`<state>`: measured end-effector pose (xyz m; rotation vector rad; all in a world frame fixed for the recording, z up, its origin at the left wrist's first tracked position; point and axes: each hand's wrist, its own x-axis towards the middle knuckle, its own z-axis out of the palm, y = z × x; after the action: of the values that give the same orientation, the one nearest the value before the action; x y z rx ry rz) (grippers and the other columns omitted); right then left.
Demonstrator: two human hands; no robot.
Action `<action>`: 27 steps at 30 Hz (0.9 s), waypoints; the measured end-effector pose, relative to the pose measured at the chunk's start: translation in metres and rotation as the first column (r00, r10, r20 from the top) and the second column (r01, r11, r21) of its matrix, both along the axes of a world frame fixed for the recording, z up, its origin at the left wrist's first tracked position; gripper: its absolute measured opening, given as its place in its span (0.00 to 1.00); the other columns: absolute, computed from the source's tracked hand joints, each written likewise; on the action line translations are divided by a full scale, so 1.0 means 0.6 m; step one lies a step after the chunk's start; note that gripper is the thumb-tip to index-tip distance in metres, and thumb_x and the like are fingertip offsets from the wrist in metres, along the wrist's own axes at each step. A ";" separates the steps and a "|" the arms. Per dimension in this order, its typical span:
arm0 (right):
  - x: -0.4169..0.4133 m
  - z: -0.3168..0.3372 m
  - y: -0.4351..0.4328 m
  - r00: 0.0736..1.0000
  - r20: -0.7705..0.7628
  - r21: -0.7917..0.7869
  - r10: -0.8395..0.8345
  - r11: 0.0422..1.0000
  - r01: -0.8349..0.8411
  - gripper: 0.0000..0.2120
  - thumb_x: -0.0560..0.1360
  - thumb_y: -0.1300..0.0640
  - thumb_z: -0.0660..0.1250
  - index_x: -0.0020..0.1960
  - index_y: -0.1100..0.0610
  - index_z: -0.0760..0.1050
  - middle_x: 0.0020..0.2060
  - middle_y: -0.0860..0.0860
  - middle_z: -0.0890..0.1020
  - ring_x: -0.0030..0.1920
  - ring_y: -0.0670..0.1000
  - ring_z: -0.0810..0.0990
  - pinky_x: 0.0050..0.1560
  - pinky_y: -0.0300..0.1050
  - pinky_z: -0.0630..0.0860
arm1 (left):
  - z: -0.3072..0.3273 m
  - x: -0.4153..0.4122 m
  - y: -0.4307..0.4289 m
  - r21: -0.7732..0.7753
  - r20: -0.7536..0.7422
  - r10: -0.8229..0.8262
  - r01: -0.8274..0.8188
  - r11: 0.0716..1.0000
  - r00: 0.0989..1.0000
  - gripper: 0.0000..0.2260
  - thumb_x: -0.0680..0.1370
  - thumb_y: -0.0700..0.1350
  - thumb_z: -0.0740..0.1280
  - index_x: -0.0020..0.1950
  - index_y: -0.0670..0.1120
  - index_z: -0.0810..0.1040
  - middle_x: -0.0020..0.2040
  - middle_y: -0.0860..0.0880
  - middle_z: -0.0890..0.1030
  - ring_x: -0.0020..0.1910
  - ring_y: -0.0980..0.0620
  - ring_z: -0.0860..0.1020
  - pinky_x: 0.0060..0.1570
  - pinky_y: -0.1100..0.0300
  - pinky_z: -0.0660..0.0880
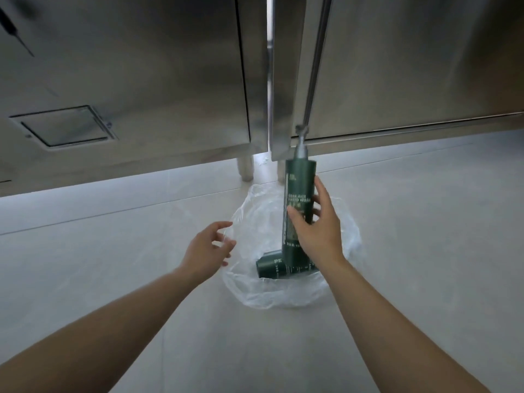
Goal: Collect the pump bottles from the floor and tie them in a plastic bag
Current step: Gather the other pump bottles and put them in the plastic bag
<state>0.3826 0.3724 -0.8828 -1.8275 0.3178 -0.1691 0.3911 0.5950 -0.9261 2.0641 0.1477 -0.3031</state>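
A clear plastic bag (255, 290) lies open on the pale floor. My right hand (317, 225) grips a tall dark green pump bottle (299, 188) upright over the bag, pump head toward the cabinets. Its base touches or hangs just above a second green bottle (273, 268) that lies on its side inside the bag, partly hidden by the first. My left hand (209, 245) is at the bag's left rim, fingers loosely curled and spread. Whether it pinches the thin plastic I cannot tell.
Stainless steel cabinets (141, 80) on short legs (245, 168) stand just behind the bag, with a narrow gap between two units. Light grey floor tiles (425, 222) stretch out to the left, right and front.
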 end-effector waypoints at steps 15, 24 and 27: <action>-0.135 -0.102 -0.030 0.933 -0.359 -0.275 0.020 0.953 -0.126 0.33 0.70 0.45 0.68 0.71 0.37 0.58 0.57 0.44 0.73 0.53 0.46 0.75 0.56 0.46 0.73 | -0.010 0.024 -0.020 0.005 -0.010 0.018 -0.018 1.000 1.000 0.18 0.76 0.44 0.68 0.65 0.54 0.72 0.48 0.52 0.78 0.38 0.54 0.82 0.28 0.68 0.76; -0.101 -0.080 -0.010 0.949 -0.304 -0.264 0.084 0.950 -0.168 0.32 0.69 0.40 0.69 0.70 0.39 0.61 0.68 0.46 0.70 0.67 0.48 0.69 0.64 0.48 0.68 | 0.008 0.007 0.004 0.031 -0.109 -0.030 0.034 0.999 0.994 0.21 0.75 0.49 0.69 0.67 0.55 0.70 0.50 0.55 0.78 0.46 0.52 0.81 0.36 0.62 0.77; -0.095 -0.066 -0.005 0.951 -0.294 -0.250 0.096 0.953 -0.173 0.32 0.69 0.39 0.69 0.70 0.39 0.61 0.70 0.45 0.69 0.68 0.49 0.67 0.66 0.50 0.68 | 0.018 0.001 0.014 0.079 -0.118 -0.041 0.051 0.996 0.992 0.22 0.75 0.51 0.68 0.67 0.55 0.68 0.54 0.53 0.77 0.50 0.50 0.80 0.46 0.56 0.79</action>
<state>0.3255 0.3696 -0.9225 -2.1447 0.3783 0.1522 0.3918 0.6035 -0.9154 2.1339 0.1862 -0.4523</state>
